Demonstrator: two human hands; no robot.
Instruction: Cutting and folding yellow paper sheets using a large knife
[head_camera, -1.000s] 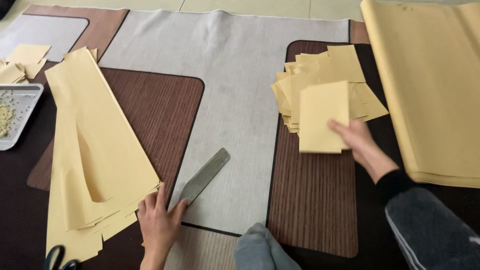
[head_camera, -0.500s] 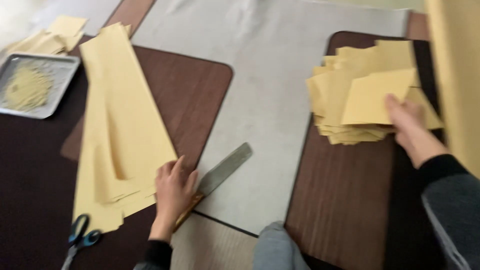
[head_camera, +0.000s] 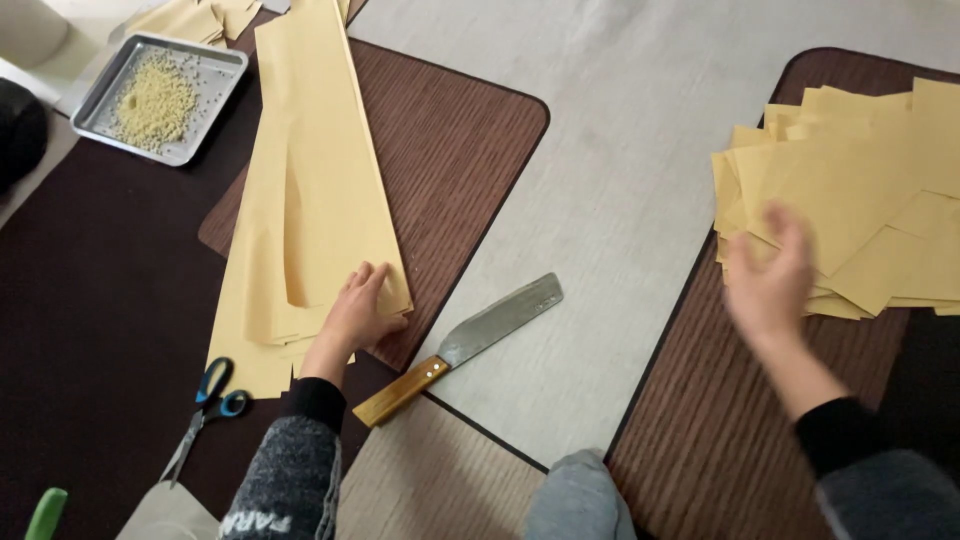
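Brown mats over grey floor. Left hand (head_camera: 358, 312) flat, fingers spread, pressing long uncut yellow paper strips (head_camera: 305, 190); knife (head_camera: 462, 346) idle just right. Right hand (head_camera: 770, 275) open, empty, blurred beside heaped cut sheets (head_camera: 850, 210). Seemingly midway.

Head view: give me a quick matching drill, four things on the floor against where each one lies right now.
Things:
1. knife
2. scissors
3. tray
4. left hand

Places:
A. top left, holding yellow grains
B. on the long paper strips
C. bottom left, on the dark mat
D. centre, blade on the grey mat

Pairs: 1-D, 2-C, 3-A, 4-B
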